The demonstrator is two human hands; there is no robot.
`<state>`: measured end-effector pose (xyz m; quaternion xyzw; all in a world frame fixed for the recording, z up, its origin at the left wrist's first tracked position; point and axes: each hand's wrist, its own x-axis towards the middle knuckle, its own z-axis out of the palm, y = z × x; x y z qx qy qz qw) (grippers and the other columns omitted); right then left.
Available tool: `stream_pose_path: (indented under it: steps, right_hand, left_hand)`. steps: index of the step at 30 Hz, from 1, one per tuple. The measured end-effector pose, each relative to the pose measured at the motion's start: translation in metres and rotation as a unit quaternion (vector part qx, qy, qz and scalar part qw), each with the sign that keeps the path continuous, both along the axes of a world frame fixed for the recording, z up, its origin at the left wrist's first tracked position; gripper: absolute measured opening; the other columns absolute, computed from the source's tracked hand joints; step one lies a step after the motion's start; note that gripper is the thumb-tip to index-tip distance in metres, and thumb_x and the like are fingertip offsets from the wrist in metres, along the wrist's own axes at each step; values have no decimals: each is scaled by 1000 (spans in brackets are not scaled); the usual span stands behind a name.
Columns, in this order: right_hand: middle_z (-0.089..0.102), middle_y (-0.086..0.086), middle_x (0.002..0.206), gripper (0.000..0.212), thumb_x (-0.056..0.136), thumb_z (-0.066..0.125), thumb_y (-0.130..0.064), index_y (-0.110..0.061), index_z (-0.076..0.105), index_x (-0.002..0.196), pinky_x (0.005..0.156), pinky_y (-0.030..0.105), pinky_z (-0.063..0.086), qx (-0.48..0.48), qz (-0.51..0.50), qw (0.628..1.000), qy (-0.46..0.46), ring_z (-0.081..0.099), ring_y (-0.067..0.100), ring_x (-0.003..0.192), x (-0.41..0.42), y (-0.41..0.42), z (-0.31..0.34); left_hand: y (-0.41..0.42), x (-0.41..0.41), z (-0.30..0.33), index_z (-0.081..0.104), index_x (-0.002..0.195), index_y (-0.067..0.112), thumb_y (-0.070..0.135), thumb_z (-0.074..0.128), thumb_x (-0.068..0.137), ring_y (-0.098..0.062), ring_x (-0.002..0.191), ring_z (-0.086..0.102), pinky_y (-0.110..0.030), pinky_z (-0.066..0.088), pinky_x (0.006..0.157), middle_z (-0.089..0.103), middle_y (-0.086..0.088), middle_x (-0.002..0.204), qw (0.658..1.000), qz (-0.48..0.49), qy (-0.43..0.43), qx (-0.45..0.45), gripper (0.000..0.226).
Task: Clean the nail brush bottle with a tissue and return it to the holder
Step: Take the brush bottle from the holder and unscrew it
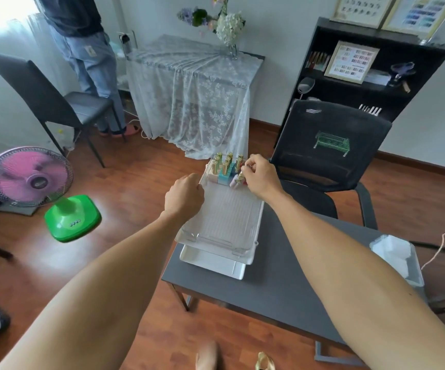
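right hand: pinching gold-capped bottle in clear holder | left hand: fisted on holder's left rim

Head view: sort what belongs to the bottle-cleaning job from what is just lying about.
Job:
- clear holder
- nail bottles
- right hand at the bottles
- left hand on the holder's edge
- tissue box

Lying about:
- pink fan
- mesh chair
- white tray
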<state>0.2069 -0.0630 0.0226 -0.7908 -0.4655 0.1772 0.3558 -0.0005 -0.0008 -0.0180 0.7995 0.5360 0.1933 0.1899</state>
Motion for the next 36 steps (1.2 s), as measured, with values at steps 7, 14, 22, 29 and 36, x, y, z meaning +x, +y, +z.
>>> stream_pose_path:
  steps: [7,14,22,29,36]
  right_hand:
    - [69,11,93,13,101,61,-19,-7,66,104,80,47,57,76,-49,989,114,66,28,81,31,-39,9]
    - [64,9,79,12,103,57,-13,-4,64,106,58,31,48,115,-86,974,176,54,13,56,76,-91,18]
    - [65,8,84,9,103,56,-15,-13,65,100,62,31,49,125,-117,972,162,56,17,64,134,-144,21]
    - [65,6,78,13,102,56,-17,-11,67,106,45,19,42,121,-140,967,177,56,14,60,172,-173,14]
    - [65,-4,56,27,97,67,-31,-8,73,86,47,29,43,104,-170,961,190,51,9,45,198,-177,0]
  left_hand:
    - [-18,31,17,72,128,13,19,63,98,-23,96,67,-36,55,76,72,-5,115,991,-80,-98,45,31]
    - [-57,97,26,68,136,14,25,65,101,-18,92,67,-39,59,85,73,-4,117,975,-189,-116,-3,36]
    - [-102,184,28,68,112,27,56,60,101,-17,82,64,-32,51,69,67,5,92,948,-266,-140,-107,32]
    - [-126,234,21,71,109,28,41,64,104,-10,68,54,-28,44,61,61,8,81,937,-285,-159,-127,15]
    - [-137,256,23,71,114,19,28,64,106,-18,85,59,-30,46,71,62,3,94,935,-297,-141,-134,14]
